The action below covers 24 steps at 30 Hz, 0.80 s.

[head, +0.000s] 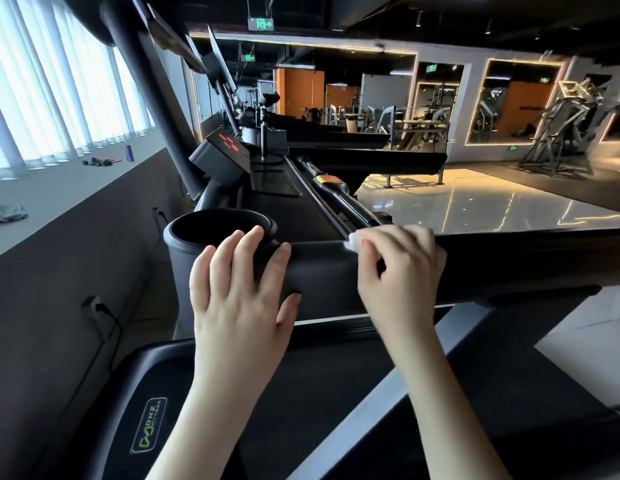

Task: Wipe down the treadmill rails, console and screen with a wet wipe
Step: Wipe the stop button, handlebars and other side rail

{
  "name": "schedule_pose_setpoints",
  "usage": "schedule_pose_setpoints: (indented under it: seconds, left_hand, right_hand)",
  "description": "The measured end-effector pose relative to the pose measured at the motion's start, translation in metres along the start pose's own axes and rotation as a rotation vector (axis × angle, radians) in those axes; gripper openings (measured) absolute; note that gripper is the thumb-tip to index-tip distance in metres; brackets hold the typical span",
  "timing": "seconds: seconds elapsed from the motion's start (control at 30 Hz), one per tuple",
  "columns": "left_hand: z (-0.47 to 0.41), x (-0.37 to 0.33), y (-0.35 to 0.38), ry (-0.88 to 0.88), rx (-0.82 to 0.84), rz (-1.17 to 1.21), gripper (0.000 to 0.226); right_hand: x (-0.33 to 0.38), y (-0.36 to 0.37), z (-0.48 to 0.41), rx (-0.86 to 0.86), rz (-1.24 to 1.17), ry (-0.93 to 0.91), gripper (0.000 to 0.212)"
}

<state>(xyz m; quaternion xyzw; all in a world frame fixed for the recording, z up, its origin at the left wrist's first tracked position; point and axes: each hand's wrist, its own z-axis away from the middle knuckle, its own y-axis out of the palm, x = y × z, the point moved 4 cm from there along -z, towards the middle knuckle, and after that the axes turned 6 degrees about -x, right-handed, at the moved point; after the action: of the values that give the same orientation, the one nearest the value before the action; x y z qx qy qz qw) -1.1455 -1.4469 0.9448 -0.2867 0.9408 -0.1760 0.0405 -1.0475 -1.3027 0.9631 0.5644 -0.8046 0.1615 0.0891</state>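
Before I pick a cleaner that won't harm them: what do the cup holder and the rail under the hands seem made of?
Cup holder: probably moulded plastic, matte black, smooth rim. Rail: matte black, plastic or rubbery coating; faint sheen, unclear which.

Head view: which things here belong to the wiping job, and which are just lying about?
Job: wet wipe, gripped by the right hand on the treadmill console edge; left hand resting beside the cup holder.
Lying about: purple bottle, grey cloth on the window ledge.
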Motion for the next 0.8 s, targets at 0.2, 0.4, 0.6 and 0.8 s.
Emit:
schedule_pose_setpoints:
  seconds: [0.2,0.4,0.6,0.8]
  left_hand:
    - [0.000,0.000,0.000,0.001,0.003,0.007,0.053]
    - [0.001,0.002,-0.001,0.002,0.001,0.023,0.050]
    - [0.000,0.002,-0.001,0.009,0.001,0.023,0.050]
    - [0.000,0.002,-0.001,0.003,0.005,0.030,0.051]
  right_hand:
    - [-0.005,0.021,-0.027,0.373,0.022,0.126,0.028]
    - [-0.007,0.019,-0.035,0.432,0.068,0.147,0.028]
    - [-0.010,-0.008,-0.016,0.173,-0.078,-0.012,0.020]
    - [0.004,-0.017,0.025,0.056,-0.210,-0.120,0.005]
